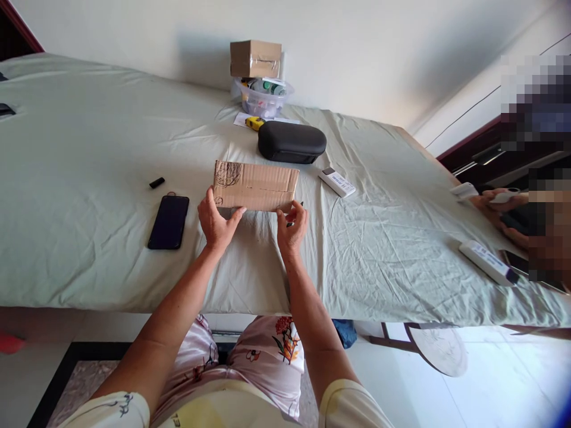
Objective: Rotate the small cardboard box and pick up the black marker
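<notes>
A flat rectangular piece of cardboard is held up over the cloth-covered table in front of me. Black scribbled loops mark its upper left corner, and a thin dark line crosses its middle. My left hand grips its lower left corner, thumb along the bottom edge. At the lower right corner, my right hand pinches the cardboard between thumb and fingers. A thin dark pen-like stick shows partly between the right fingers; most of it is hidden. Left of my hands lie a black phone and a small black cap.
Behind the cardboard sit a black hard case, a yellow tape measure and a plastic basket with a cardboard box on top. A white box lies to the right. Another person's hand is at far right.
</notes>
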Demonstrator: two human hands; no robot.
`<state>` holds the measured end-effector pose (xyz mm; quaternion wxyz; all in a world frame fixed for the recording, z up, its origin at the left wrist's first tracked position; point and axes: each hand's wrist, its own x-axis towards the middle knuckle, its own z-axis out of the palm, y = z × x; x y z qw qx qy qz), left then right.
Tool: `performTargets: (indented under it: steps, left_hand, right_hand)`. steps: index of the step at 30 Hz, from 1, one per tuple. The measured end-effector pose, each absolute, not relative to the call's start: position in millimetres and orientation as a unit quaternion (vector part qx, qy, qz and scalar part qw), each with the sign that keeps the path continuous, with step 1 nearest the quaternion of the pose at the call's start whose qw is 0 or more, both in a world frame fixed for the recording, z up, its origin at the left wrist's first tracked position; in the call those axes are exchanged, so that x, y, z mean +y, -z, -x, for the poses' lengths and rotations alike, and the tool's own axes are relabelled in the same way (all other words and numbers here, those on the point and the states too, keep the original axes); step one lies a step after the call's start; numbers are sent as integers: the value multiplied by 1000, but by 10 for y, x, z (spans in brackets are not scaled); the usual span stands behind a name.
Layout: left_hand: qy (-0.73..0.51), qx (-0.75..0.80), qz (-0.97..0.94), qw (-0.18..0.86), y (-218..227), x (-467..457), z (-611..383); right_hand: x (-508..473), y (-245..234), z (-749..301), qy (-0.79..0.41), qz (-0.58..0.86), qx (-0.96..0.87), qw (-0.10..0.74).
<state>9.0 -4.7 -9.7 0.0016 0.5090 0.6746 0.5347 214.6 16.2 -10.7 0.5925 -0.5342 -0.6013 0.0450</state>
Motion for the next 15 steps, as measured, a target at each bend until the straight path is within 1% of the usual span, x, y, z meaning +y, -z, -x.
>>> performTargets:
  steps: [4, 9, 15]
  left_hand:
    - [-540, 673, -506, -9, 75, -68, -87]
    - [-589, 628, -509, -10, 50, -94, -91]
    - [-598, 614, -516, -1, 36, -107, -60]
  right_hand:
    - [135, 59, -2145, -42, 518, -592, 616]
    - [92, 17, -2124, -53, 483, -601, 635]
    - [51, -29, -2157, -62, 476, -616, 624]
